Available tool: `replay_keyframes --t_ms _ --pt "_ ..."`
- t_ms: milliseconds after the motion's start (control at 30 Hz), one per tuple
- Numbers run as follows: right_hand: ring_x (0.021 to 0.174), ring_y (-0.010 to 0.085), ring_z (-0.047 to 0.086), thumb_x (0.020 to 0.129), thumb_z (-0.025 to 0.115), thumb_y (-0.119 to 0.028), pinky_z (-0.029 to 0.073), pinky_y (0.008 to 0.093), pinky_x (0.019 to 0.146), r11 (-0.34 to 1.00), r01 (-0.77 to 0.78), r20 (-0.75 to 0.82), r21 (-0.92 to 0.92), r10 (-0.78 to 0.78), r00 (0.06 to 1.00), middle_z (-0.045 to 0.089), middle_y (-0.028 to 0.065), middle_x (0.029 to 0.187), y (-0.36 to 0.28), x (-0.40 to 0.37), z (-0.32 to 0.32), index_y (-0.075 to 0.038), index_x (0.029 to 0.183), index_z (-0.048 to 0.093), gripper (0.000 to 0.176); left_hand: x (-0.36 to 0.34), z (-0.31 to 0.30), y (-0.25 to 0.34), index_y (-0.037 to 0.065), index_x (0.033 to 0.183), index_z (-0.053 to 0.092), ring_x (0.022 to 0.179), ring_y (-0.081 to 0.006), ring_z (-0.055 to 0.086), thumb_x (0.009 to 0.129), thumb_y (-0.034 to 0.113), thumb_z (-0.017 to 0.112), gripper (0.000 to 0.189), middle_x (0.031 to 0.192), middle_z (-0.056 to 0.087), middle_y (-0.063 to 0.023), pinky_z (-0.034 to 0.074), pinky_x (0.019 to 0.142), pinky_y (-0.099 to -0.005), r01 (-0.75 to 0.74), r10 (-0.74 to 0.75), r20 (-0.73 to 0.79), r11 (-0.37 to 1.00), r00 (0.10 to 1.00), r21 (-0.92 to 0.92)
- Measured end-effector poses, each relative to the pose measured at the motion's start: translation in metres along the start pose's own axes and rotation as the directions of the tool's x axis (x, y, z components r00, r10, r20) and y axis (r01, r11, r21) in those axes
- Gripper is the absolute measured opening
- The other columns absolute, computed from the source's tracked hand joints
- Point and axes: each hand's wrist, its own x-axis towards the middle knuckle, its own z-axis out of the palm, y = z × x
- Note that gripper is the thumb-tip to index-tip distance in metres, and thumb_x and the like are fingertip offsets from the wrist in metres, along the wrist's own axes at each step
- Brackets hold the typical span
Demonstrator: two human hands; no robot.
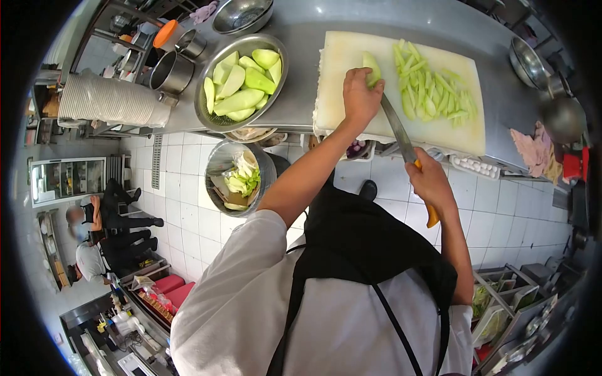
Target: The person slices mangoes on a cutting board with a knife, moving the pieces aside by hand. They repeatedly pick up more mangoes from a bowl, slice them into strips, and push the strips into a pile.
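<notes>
My left hand (362, 95) presses a pale green, peeled vegetable piece (371, 65) onto the white cutting board (342, 47), its fingers curled over the near end. In my right hand (431, 182) is a long knife (399, 125) with an orange-yellow handle. The blade slants up to the left, its tip beside my left fingers and the vegetable piece. To the right on the board lies a heap of pale green cut strips (433, 91). Left of the board stands a metal bowl (283, 47) with several larger pieces of the same vegetable (237, 81).
A bin (215, 199) with leafy scraps stands on the floor below the counter (304, 75). Metal pots (170, 74) and stacked white containers (113, 100) are at left. Pink cloth (532, 150) and metal bowls (528, 59) are at right. Two people sit far left.
</notes>
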Motion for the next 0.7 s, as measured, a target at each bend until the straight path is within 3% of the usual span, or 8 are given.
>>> replay_keyframes --t_ms 100,233,433,533,633,700 --pt "0.099 0.0476 0.066 0.097 0.059 -0.022 0.05 0.0492 0.087 1.0 -0.02 -0.006 0.006 0.02 1.0 0.068 0.0321 0.104 0.003 -0.006 -0.001 0.004 0.136 0.054 0.047 0.004 -0.004 -0.005 -0.002 0.111 0.072 0.104 -0.0394 0.064 0.081 0.018 0.081 0.037 0.111 0.068 -0.0217 0.052 0.092 -0.0463 -0.093 0.092 0.021 0.994 0.996 0.063" --pt "0.099 0.0475 0.066 0.096 0.06 -0.022 0.05 0.0494 0.087 0.996 -0.066 -0.022 0.058 0.067 0.997 0.068 0.032 0.105 0.006 -0.014 -0.003 0.004 0.137 0.053 0.049 0.006 -0.014 -0.009 -0.004 0.11 0.074 0.087 -0.031 0.073 0.084 0.018 0.082 0.035 0.102 0.074 -0.0209 0.058 0.08 -0.0384 -0.153 0.154 0.0 0.981 0.988 0.119" --pt "0.102 0.0482 0.065 0.096 0.059 -0.02 0.05 0.0496 0.09 0.996 -0.011 -0.035 0.09 0.014 0.999 0.068 0.0318 0.107 -0.005 -0.006 -0.01 0.004 0.135 0.054 0.046 -0.015 -0.013 0.008 -0.009 0.109 0.071 0.08 -0.0206 0.073 0.088 0.02 0.081 0.036 0.095 0.076 -0.0164 0.058 0.073 -0.0323 0.094 -0.081 0.129 0.991 0.988 -0.095" --pt "0.056 0.0191 0.057 0.098 0.055 -0.017 0.049 0.0348 0.057 0.997 0.075 -0.107 0.028 -0.071 0.992 0.059 0.0103 0.075 0.001 0.002 -0.003 -0.002 0.137 0.054 0.041 -0.021 -0.007 0.006 -0.007 0.11 0.07 0.079 -0.024 0.071 0.09 0.016 0.077 0.031 0.097 0.072 -0.019 0.057 0.069 -0.0342 0.068 -0.044 0.13 0.98 0.991 -0.185" --pt "0.104 0.0477 0.065 0.097 0.057 -0.021 0.049 0.05 0.092 1.0 -0.023 -0.036 0.022 0.023 0.999 0.068 0.0323 0.108 -0.015 -0.004 -0.015 0.004 0.135 0.054 0.045 -0.013 -0.008 -0.001 -0.007 0.107 0.07 0.08 -0.0247 0.072 0.092 0.013 0.074 0.025 0.1 0.07 -0.0185 0.058 0.07 -0.0342 -0.017 0.027 0.046 0.981 0.999 -0.192" --pt "0.073 0.0295 0.061 0.098 0.055 -0.019 0.05 0.0411 0.071 1.0 0.019 -0.054 -0.022 -0.021 0.998 0.063 0.0183 0.086 -0.007 0.0 -0.011 -0.001 0.142 0.051 0.048 -0.003 -0.008 -0.003 -0.007 0.109 0.07 0.085 -0.0218 0.072 0.094 0.013 0.072 0.025 0.103 0.07 -0.0172 0.059 0.075 -0.0324 -0.056 0.067 0.042 0.974 0.997 -0.222"
